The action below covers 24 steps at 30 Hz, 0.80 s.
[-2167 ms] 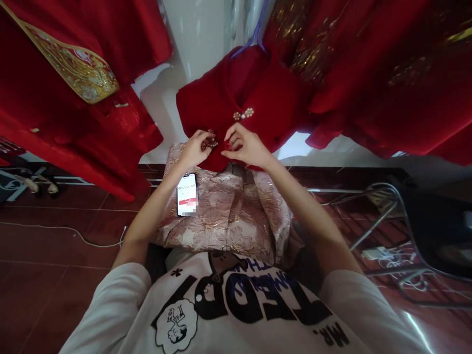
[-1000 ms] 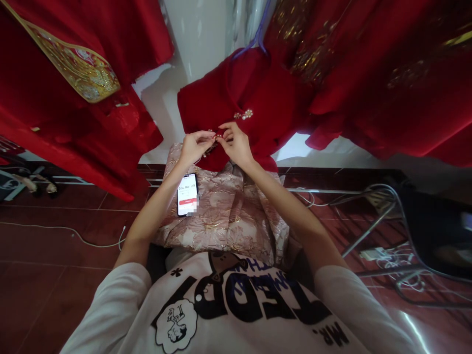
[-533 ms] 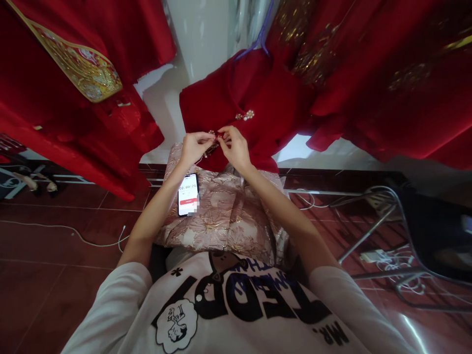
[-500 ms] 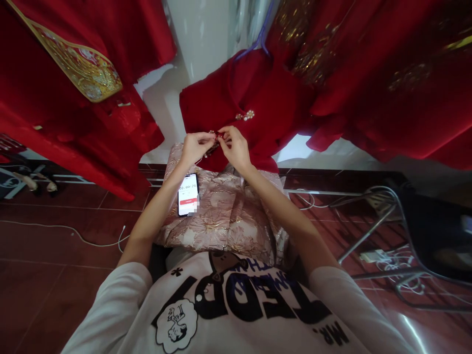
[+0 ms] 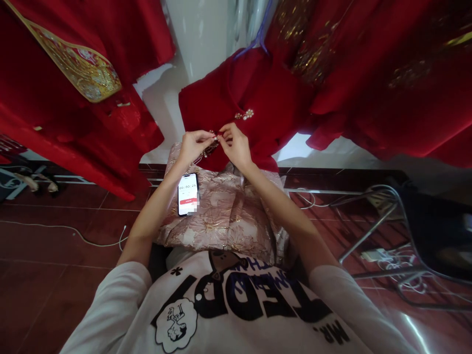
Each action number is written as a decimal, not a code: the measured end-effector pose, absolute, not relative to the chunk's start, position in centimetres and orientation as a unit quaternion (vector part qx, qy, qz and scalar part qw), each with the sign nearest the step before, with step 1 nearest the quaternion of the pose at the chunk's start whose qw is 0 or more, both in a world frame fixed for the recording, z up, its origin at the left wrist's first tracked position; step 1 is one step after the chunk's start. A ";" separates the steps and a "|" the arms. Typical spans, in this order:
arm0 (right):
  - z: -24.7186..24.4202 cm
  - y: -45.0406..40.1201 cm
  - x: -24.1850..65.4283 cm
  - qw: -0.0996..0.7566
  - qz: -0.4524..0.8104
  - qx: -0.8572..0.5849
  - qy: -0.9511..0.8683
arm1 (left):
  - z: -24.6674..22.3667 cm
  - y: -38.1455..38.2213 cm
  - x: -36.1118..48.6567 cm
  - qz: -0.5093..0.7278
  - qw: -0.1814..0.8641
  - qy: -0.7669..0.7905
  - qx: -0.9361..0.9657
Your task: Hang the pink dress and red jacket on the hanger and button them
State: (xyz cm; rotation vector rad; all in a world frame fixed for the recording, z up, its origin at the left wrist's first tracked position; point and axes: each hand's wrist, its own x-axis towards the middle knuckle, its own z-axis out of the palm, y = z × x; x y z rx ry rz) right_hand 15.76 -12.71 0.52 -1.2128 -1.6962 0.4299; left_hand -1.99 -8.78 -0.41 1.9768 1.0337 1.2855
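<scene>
Red top (image 5: 273,103) straight ahead of me, on a blue hanger (image 5: 260,37) against the wall. My left hand (image 5: 195,146) and my right hand (image 5: 236,146) are both pinched closed on its front, thumb to finger, tips almost meeting beside a beaded fastening (image 5: 211,147); exactly which bit each one grips is too small to tell. Just above sits a pearly flower clasp (image 5: 245,115). Nearer me, a lit phone (image 5: 188,194) lies on pinkish brocade (image 5: 228,216), close to my left forearm

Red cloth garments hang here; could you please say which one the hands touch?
The middle red garment, with a pearly flower-shaped clasp; the left garments and right garments hang untouched.
</scene>
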 end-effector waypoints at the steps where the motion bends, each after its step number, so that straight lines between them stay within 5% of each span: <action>1: 0.6 -12.8 16.1 0.487 0.189 -0.502 -0.689 | -0.6 -8.8 -2.1 0.473 0.284 0.388 0.738; 11: 0.8 -15.6 23.1 0.455 0.207 -0.554 -0.666 | -5.2 -9.1 -3.9 0.353 0.204 0.474 0.781; 19: -1.0 -16.4 21.2 0.225 0.104 -0.667 -0.703 | -5.7 -10.5 -3.7 0.304 0.136 0.510 0.793; 24: -2.8 -16.3 20.0 0.251 0.064 -0.689 -0.677 | -5.4 -11.2 -3.1 0.305 0.095 0.519 0.793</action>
